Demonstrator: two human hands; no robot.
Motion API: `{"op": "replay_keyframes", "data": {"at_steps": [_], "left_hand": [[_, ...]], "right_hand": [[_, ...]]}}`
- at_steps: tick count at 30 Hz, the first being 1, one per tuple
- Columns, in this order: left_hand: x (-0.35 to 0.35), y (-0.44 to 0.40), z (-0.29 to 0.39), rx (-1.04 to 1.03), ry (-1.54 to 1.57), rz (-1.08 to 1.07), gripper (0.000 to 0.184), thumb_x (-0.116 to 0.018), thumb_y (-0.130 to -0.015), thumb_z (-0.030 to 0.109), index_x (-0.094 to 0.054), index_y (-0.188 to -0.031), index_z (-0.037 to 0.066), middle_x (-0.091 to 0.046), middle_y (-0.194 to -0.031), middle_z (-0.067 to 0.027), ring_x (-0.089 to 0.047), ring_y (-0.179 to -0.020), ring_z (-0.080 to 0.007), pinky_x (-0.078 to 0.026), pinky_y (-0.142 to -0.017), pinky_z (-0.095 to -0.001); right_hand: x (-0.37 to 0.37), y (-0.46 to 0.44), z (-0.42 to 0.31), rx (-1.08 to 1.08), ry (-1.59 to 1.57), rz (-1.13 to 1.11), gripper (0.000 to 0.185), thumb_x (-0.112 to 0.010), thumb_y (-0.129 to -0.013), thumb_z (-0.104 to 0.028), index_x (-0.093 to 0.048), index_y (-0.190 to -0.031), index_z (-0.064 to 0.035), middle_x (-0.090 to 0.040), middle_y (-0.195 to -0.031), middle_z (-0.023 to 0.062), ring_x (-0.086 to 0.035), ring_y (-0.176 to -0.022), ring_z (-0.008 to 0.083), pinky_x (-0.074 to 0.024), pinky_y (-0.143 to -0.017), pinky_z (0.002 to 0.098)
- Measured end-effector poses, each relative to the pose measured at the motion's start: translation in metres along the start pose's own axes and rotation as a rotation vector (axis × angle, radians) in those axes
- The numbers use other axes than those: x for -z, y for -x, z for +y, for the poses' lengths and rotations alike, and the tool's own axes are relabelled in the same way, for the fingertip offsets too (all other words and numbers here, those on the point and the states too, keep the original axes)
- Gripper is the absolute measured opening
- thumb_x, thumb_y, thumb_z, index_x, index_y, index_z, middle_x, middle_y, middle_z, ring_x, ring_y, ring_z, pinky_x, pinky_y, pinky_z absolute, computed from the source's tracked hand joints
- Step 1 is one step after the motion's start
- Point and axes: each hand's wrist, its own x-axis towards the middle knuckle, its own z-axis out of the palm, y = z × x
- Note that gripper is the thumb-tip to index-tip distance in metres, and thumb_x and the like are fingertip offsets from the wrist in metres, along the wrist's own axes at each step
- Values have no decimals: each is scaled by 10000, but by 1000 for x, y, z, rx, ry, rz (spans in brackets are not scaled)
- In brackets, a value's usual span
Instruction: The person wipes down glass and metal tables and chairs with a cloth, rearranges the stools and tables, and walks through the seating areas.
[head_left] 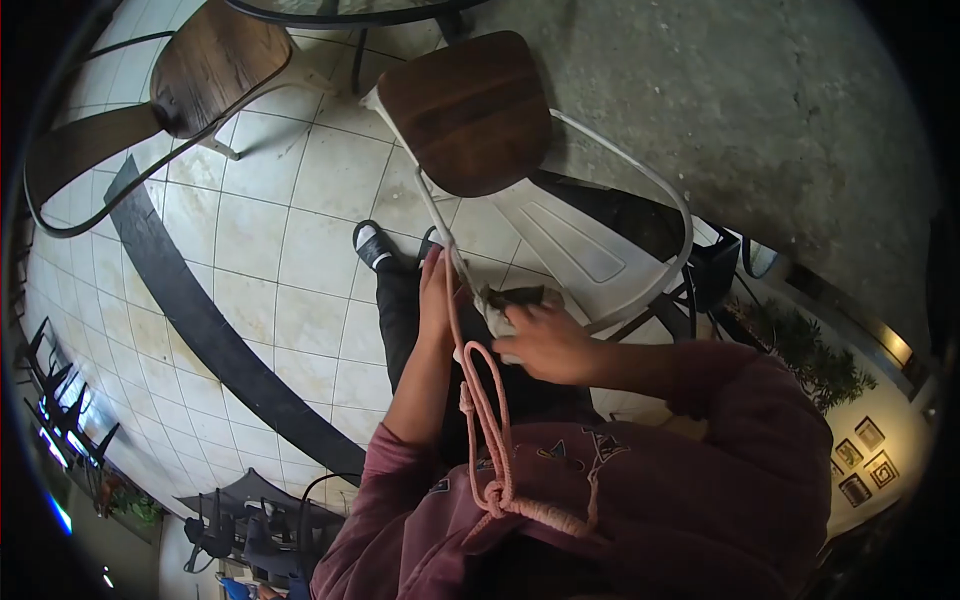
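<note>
A chair with a brown wooden seat [465, 115], a pale metal backrest [590, 250] and a curved metal frame is tilted in front of me. My left hand [437, 295] is closed round the near end of its thin metal rail. To the right of it, my right hand [550, 345] grips a crumpled beige and dark cloth [500, 318] close to the backrest's lower edge. A pink cord [490, 430] with loops and a knot hangs in front of my chest, beside my left forearm.
Another wooden-seated chair [225, 65] stands at the upper left, near a round table edge [350, 18]. A long dark strip [210, 330] crosses the tiled floor. Plants [810, 350] and picture frames [868, 433] are at the right; dark furniture is at the lower left.
</note>
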Motion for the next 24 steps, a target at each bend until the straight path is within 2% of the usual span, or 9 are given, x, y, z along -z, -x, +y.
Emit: {"op": "replay_keyframes", "data": {"at_steps": [3, 6, 7, 11, 13, 15, 17, 21, 24], "left_hand": [[-25, -19, -17, -28, 59, 34, 640, -537, -873, 159, -146, -1379, 146, -522, -886, -57, -519, -617, -129, -419, -493, -239], [-32, -21, -15, 44, -92, 33, 622, -456, -889, 88, -99, -1398, 117, -502, -1010, -120, -498, -628, -132, -433, -519, -271], [-37, -27, -25, -73, -122, 76, 616, -464, -886, 93, -114, -1392, 99, -510, -815, -74, -460, -544, -108, -394, -453, -251], [-44, -26, -42, -107, -175, 67, 583, -458, -874, 89, -158, -1372, 51, -443, -636, -23, -381, -430, -89, -332, -379, -242], [-46, -25, -46, -109, -133, 139, 577, -455, -878, 71, -169, -1377, 109, -453, -747, -20, -369, -463, -83, -297, -391, -227], [-44, -24, -47, -71, -100, 142, 577, -456, -875, 68, -171, -1375, 88, -471, -737, -26, -365, -464, -82, -308, -399, -224], [-45, -25, -45, -39, -119, 137, 582, -467, -874, 73, -172, -1376, 89, -494, -739, -34, -380, -477, -88, -322, -409, -227], [-50, -22, -44, -64, -157, 156, 577, -482, -869, 73, -206, -1372, 134, -483, -740, -20, -395, -508, -81, -321, -414, -229], [-37, -30, -58, -115, -116, 105, 581, -485, -868, 79, -214, -1368, 201, -529, -836, -47, -426, -523, -96, -341, -417, -229]], "right_hand": [[6, 47, 27, 193, 150, 194, 168, -594, -669, -199, -611, -831, -240, -544, -960, 76, -547, -864, 252, -428, -746, 396], [13, 83, 70, 291, 206, 194, 130, -597, -668, -235, -612, -797, -247, -559, -1057, 62, -532, -973, 253, -414, -820, 417], [14, 89, 79, 318, 220, 190, 132, -603, -669, -250, -612, -800, -251, -557, -1080, 55, -528, -994, 253, -410, -841, 421], [4, 96, 95, 371, 211, 135, 92, -587, -707, -202, -598, -791, -238, -521, -1153, 46, -513, -1039, 250, -394, -905, 419], [7, 101, 90, 299, 108, 189, 107, -577, -721, -188, -601, -815, -233, -513, -1166, 51, -511, -1043, 249, -397, -909, 425], [7, 111, 91, 225, -3, 241, 123, -567, -734, -175, -605, -839, -228, -505, -1178, 55, -509, -1048, 248, -399, -913, 431], [8, 136, 112, 215, 45, 483, 170, -578, -708, -127, -616, -865, -178, -513, -1164, 70, -499, -1063, 267, -405, -922, 447], [33, 166, 157, 16, 168, 452, 87, -609, -534, -46, -539, -586, -58, -558, -1040, 119, -479, -1095, 312, -373, -967, 486], [45, 163, 170, 29, 51, 387, 64, -531, -569, -11, -554, -606, -58, -561, -1015, 139, -472, -1099, 352, -318, -992, 530]]}}
